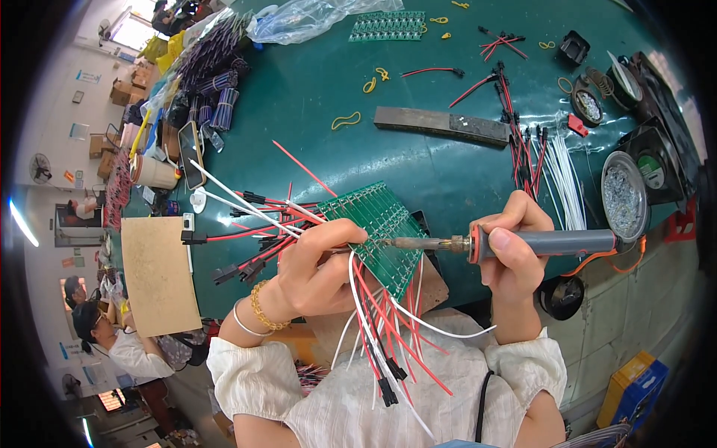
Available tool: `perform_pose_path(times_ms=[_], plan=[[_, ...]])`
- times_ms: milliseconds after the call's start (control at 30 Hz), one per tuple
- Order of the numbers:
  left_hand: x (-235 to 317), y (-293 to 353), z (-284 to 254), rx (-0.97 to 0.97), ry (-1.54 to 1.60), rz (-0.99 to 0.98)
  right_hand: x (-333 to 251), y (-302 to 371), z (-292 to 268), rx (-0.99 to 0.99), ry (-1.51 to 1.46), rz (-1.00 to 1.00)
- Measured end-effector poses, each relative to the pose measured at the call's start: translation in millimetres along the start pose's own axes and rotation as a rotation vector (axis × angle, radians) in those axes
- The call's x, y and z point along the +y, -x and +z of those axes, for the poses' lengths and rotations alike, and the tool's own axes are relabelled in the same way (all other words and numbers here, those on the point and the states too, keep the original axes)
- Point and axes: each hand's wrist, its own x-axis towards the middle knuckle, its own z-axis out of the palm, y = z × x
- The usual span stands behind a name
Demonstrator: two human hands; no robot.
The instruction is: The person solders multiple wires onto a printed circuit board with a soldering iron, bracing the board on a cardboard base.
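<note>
A green circuit board panel [373, 216] is in front of me, with red, black and white wires hanging from its near edge and sticking out to the left. My left hand [321, 261] is closed at the panel's left edge, its index fingertip pressed onto the face; a wire under the fingers would be hidden. From the right, my right hand [515, 250] grips the grey handle of a soldering iron [567, 243]. The iron's tip touches or nearly touches the panel beside my left index finger. Black connectors [387, 388] end some of the hanging wires.
A dark bar [441, 125] lies beyond the panel. Bundled red-black leads [519, 142] and white wires [560, 183] are at the right, by a round metal dish [626, 194]. Another green panel [387, 26] sits at the back. A phone [192, 155] and cardboard sheet [160, 276] are left.
</note>
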Motion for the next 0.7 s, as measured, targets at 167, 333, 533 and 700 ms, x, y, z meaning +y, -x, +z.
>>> perform_pose_path(times_ms=[167,333,533,700], plan=[[-1,1,1,0.013,-0.007,0.012,-3,0,5,0.046,0.051,-0.027],[2,0,3,0.000,-0.017,0.001,-5,-2,1,0.071,0.037,-0.041],[7,-3,1,0.035,-0.028,-0.082,7,-5,-10,0.166,-0.069,-0.224],[19,-1,-22,0.055,-0.106,-0.284,4,-6,-20,0.367,-0.085,-0.470]])
